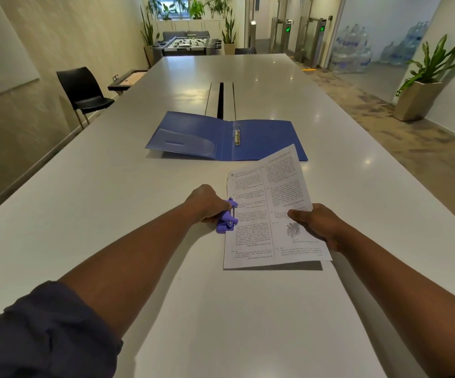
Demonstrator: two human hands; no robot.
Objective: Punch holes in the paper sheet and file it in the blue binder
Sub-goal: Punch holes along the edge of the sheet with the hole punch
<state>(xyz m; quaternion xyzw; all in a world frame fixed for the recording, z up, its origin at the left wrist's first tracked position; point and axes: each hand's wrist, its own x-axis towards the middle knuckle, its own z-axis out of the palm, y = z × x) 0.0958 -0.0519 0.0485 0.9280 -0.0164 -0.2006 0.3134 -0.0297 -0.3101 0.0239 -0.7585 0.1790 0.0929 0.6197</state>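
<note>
one risk: paper sheet (270, 211) sits tilted in the purple hole punch (228, 217), left hand (207, 204) fingers curled on the punch, right hand (315, 223) pinching the right edge, so holes may land crooked and miss the blue binder (262, 141) rings on the surface (139, 214)

This is an office, likely a meeting or break area. A long white conference table (248, 85) runs toward the far end, where a foosball table (188, 45) stands among potted plants (229, 34). Access turnstiles (313, 36) and stacked water bottles (354, 47) sit far right; a black chair (84, 91) stands left.
</note>
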